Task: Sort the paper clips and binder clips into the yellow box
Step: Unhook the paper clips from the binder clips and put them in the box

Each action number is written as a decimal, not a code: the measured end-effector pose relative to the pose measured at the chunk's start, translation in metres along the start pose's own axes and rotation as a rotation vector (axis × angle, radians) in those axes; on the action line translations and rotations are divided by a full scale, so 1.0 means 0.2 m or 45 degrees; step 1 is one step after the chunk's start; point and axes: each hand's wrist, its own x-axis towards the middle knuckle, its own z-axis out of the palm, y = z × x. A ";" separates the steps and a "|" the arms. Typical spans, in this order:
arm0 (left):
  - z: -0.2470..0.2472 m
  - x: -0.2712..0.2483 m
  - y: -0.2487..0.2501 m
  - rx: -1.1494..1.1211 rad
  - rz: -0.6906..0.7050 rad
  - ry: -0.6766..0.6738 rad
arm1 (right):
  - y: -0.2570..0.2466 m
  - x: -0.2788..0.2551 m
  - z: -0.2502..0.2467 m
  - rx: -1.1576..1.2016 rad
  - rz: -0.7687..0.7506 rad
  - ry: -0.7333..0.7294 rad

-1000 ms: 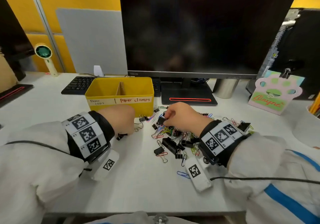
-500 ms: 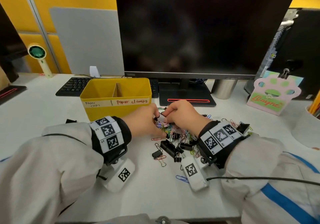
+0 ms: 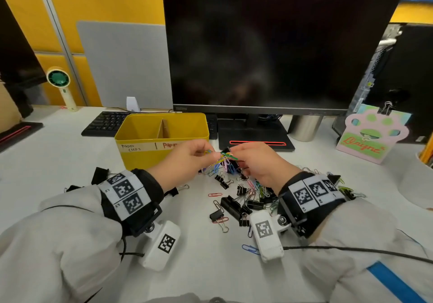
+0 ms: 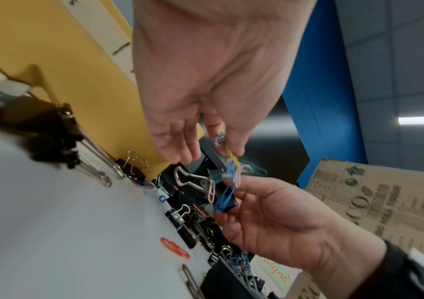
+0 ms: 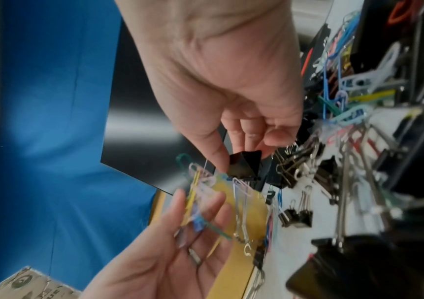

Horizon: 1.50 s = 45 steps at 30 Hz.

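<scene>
The bench (image 3: 58, 153) carries everything, and the yellow box (image 3: 145, 156) stands on it at about ten o'clock from where my hands meet, just beside them, its left half marked for paper clips. The loose pile of clips (image 3: 243, 199) lies below and toward five o'clock of my hands, on the bench. My right hand (image 3: 260, 162) pinches a black binder clip (image 5: 244, 163) between thumb and fingertips, and my left hand (image 3: 185, 160), the one nearer the box, pinches the other end of a tangle of coloured paper clips (image 3: 223, 160) that hangs off that binder clip. The tangle runs nearly level from nine to three o'clock between my two grips, so I judge the coming move is to draw the hands apart along that line until the tangle slips free. Half a second ago both hands were low in the pile, touching the bench; now they are raised clear of it, level with the front of the box, and the tangle has come up with them.
</scene>
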 end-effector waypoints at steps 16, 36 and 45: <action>-0.01 0.00 -0.02 0.294 -0.220 0.165 | -0.11 0.07 0.00 -1.162 -0.334 0.124; 0.03 0.18 -0.04 1.159 -0.262 -0.048 | -0.09 0.27 0.10 -1.303 -0.298 -0.125; 0.08 0.18 -0.01 1.144 -0.232 -0.129 | -0.07 0.28 0.12 -1.406 -0.213 -0.093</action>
